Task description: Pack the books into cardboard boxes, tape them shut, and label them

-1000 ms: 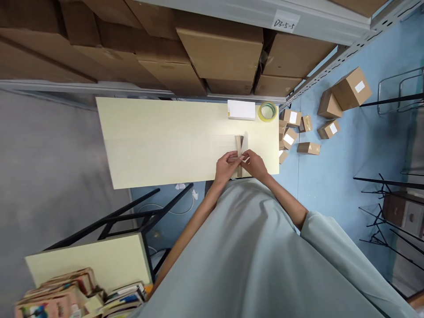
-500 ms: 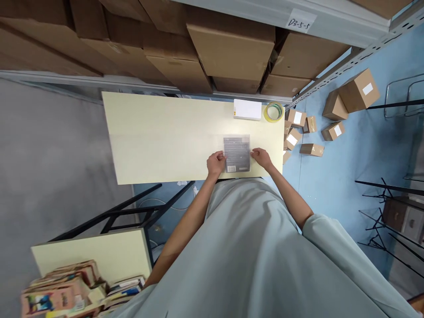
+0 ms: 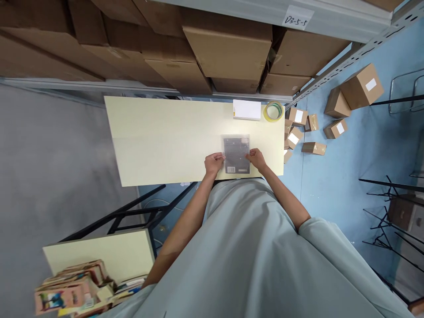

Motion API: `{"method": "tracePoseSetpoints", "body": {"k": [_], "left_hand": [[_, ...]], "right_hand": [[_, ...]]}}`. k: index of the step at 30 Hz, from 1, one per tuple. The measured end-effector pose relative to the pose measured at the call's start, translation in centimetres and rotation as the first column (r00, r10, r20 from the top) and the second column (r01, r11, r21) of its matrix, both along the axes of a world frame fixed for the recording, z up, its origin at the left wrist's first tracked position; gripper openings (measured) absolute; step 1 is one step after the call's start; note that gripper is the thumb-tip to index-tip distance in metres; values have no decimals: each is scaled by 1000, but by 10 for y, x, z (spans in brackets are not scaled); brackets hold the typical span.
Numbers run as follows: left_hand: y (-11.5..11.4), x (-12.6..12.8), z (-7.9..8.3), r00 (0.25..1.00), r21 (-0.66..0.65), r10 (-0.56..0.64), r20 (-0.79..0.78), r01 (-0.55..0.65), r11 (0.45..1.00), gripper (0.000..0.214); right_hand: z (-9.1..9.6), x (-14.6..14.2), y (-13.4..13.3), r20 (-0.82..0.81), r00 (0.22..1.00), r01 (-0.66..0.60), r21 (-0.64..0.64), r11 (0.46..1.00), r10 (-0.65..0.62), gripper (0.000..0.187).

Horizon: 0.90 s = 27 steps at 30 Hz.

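Grey book [image 3: 236,152] lies by the near edge of the table [image 3: 159,141]. Left hand [image 3: 213,163] and right hand [image 3: 257,159] curl half-open at the book's opposite sides; whether either grips, I cannot tell. Uneven pulling could crease its clear sleeve [image 3: 235,136].

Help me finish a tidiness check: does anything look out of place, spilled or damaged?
The floor cartons right of the table look untidy, lying at mixed angles; the books at lower left are unevenly piled. The flat printed item looks straight; no spill or obvious damage shows.
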State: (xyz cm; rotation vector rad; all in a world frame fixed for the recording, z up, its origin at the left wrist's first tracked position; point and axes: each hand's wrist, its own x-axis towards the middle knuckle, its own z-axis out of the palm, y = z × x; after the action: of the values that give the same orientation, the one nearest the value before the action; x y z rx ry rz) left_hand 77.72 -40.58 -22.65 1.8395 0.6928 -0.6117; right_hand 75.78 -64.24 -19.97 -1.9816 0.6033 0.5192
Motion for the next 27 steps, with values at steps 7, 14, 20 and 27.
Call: {"method": "tracePoseSetpoints", "body": {"k": [7,14,20,27], "left_hand": [[-9,-1,3,999,22,-37,9,37,999,31],[-3,-8,15,977,220,-187,101,161,962,23],[11,-5,16,931,56,-341,130,336,940,25],[67,-9,25,908,-191,-399,127,417,889,38]], "right_hand": [[38,2,6,-51,999,1,-14,1000,-2,27],[84,7,39,-40,997,-73,-163,984,67,22],[106,10,83,6,996,-88,-270,959,93,20],[113,14,148,-13,986,-161,-365,917,168,19]]}}
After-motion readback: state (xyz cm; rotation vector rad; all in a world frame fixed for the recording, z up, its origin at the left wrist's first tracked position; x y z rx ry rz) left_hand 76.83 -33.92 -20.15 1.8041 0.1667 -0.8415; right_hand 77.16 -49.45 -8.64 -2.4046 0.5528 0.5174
